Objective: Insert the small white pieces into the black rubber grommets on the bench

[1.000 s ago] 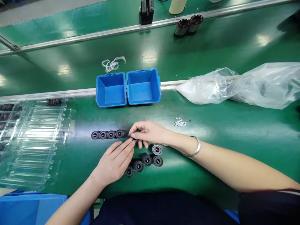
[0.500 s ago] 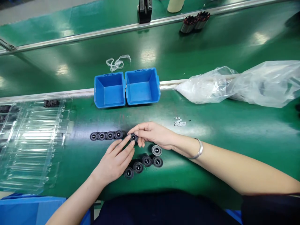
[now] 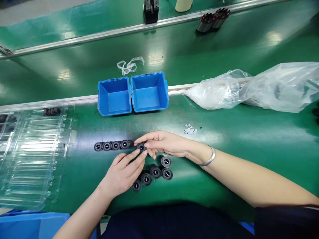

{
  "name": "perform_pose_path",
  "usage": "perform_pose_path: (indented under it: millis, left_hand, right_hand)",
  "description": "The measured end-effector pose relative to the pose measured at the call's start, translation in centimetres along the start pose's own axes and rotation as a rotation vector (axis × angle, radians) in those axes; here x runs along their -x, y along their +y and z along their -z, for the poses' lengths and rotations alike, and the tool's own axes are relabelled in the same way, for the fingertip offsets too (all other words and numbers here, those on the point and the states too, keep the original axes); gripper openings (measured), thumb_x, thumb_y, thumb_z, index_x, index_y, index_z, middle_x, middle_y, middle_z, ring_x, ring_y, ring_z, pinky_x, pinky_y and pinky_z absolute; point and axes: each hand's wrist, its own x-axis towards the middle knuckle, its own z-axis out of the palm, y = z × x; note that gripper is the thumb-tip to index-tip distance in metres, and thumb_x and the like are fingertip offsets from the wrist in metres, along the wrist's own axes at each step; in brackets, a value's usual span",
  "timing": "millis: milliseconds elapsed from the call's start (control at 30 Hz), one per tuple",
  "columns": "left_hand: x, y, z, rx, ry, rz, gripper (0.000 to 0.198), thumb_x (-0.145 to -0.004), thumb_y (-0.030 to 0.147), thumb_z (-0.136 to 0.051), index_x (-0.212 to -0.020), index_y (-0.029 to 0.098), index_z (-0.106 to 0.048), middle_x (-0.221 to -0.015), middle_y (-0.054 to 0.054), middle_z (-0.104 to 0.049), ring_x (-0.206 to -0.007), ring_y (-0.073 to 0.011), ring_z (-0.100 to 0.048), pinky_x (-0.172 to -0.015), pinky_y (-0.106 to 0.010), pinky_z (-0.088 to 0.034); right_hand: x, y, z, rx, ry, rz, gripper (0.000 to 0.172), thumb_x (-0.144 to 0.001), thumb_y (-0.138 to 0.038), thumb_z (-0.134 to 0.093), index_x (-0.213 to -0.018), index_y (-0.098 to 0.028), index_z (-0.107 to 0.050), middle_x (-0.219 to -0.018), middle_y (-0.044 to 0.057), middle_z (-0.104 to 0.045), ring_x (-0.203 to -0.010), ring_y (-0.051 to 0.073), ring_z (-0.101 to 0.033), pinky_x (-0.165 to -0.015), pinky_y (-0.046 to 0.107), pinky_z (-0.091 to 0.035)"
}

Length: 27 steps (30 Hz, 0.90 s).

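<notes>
Between both hands is one round black part [image 3: 141, 147] with a pale slot-like mark in its centre. My right hand [image 3: 161, 143] grips it from the right with thumb and fingers. From the near left, the fingertips of my left hand [image 3: 128, 170] press against its edge. To the left stands a row of several similar black round parts [image 3: 116, 145], close together. More such parts [image 3: 156, 172] stand in a loose group nearer my body, beside my left hand. Some small white pieces [image 3: 190, 129] lie scattered beyond my right wrist.
Two blue bins [image 3: 149, 93] stand side by side behind the hands. Clear plastic trays [image 3: 37, 156] are stacked on the left. A clear plastic bag [image 3: 219, 91] lies at the right. Copper-wound metal parts [image 3: 211, 21] stand at the back, and a plastic strip [image 3: 130, 66] lies behind the bins.
The fingers have shifted slightly around the black part, which stays between both hands. The whole view has moved a little.
</notes>
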Motion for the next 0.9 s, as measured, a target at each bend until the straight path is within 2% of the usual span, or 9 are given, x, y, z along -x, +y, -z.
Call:
perform_pose_path:
  millis: [200, 300, 400, 500, 633, 800, 900]
  left_hand:
    - [-0.1, -0.2, 0.2, 0.036, 0.004, -0.024, 0.026, -0.094, 0.008, -0.051, -0.115, 0.01, -0.066, -0.135, -0.012, -0.062, -0.129, -0.0243, -0.054, -0.096, -0.036, -0.043]
    - [-0.1, -0.3, 0.4, 0.067, -0.003, -0.025, 0.027, -0.095, 0.006, -0.047, -0.115, 0.007, -0.065, -0.133, -0.014, -0.064, -0.135, -0.0288, -0.048, -0.1, -0.04, -0.042]
    - [-0.1, -0.3, 0.4, 0.075, -0.024, -0.025, 0.03, -0.097, 0.007, -0.041, -0.114, 0.009, -0.066, -0.132, -0.013, -0.064, -0.137, -0.0304, -0.045, -0.101, -0.042, -0.04]
    - [-0.2, -0.2, 0.1, 0.055, -0.025, 0.005, 0.03, -0.097, 0.007, -0.043, -0.117, 0.012, -0.065, -0.133, -0.01, -0.064, -0.135, -0.0251, -0.049, -0.102, -0.038, -0.038]
    - [-0.2, 0.0, 0.0, 0.046, -0.01, 0.016, 0.029, -0.097, 0.008, -0.044, -0.117, 0.014, -0.065, -0.134, -0.008, -0.064, -0.13, -0.0218, -0.053, -0.102, -0.036, -0.038]
    - [0.1, 0.0, 0.3, 0.046, -0.003, -0.011, 0.029, -0.097, 0.007, -0.043, -0.116, 0.011, -0.065, -0.133, -0.013, -0.063, -0.136, -0.0286, -0.047, -0.102, -0.045, -0.039]
    - [0.3, 0.1, 0.2, 0.02, -0.037, 0.005, 0.029, -0.096, 0.008, -0.045, -0.118, 0.01, -0.065, -0.136, -0.012, -0.061, -0.135, -0.0286, -0.048, -0.099, -0.042, -0.04]
  right_hand:
    - [-0.8, 0.6, -0.5, 0.07, 0.085, -0.014, 0.026, -0.092, -0.03, -0.065, -0.11, -0.011, -0.065, -0.06, -0.002, -0.062, -0.044, 0.006, -0.054, -0.044, 0.015, -0.045]
    - [-0.9, 0.8, -0.7, 0.1, 0.108, -0.007, 0.024, -0.093, -0.03, -0.062, -0.109, -0.012, -0.064, -0.054, -0.004, -0.059, -0.043, 0.007, -0.054, -0.041, 0.015, -0.045]
    - [-0.8, 0.8, -0.9, 0.043, 0.09, 0.028, 0.025, -0.095, -0.031, -0.06, -0.111, -0.011, -0.061, -0.06, -0.001, -0.062, -0.054, 0.011, -0.062, -0.048, 0.018, -0.053]
    - [-0.7, 0.7, -0.9, 0.006, 0.051, 0.048, 0.029, -0.095, -0.031, -0.059, -0.115, -0.01, -0.059, -0.069, 0.003, -0.066, -0.064, 0.013, -0.067, -0.054, 0.021, -0.057]
    - [-0.8, 0.7, -1.0, 0.05, 0.072, 0.033, 0.022, -0.095, -0.029, -0.061, -0.108, -0.01, -0.06, -0.063, 0.0, -0.064, -0.054, 0.011, -0.064, -0.05, 0.02, -0.056]
    - [-0.8, 1.0, -1.0, 0.064, 0.091, 0.05, 0.022, -0.097, -0.029, -0.057, -0.11, -0.011, -0.06, -0.067, 0.002, -0.067, -0.057, 0.011, -0.065, -0.056, 0.022, -0.057]
    - [-0.8, 1.1, -0.9, 0.048, 0.084, 0.086, 0.023, -0.096, -0.028, -0.059, -0.112, -0.011, -0.06, -0.071, 0.003, -0.068, -0.062, 0.011, -0.067, -0.059, 0.023, -0.057]
